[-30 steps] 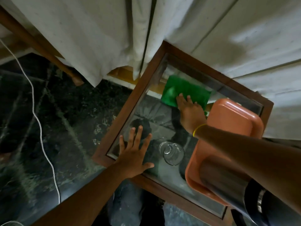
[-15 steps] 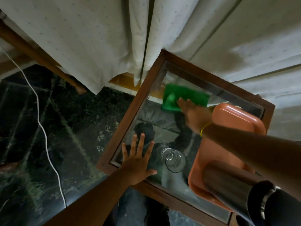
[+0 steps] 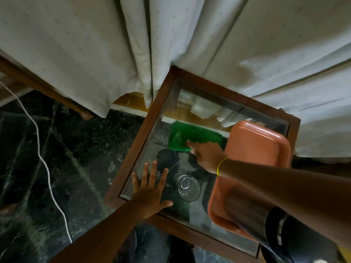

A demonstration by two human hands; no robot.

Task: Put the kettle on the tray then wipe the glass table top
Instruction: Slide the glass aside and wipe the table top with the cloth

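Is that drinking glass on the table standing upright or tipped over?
Upright. The glass shows its round rim and base as concentric circles from above, standing on the glass table top.

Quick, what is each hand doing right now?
Left hand: open, fingers spread, pressed flat on the glass table top, holding nothing.
Right hand: pressing the green cloth onto the glass; a closed grip cannot be told.

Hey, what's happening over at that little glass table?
A person is cleaning it. Their right hand presses a green cloth against the glass table top, near the far side. Their left hand lies flat on the glass with fingers spread, beside an empty drinking glass. The steel kettle already sits on the orange tray at the table's right side.
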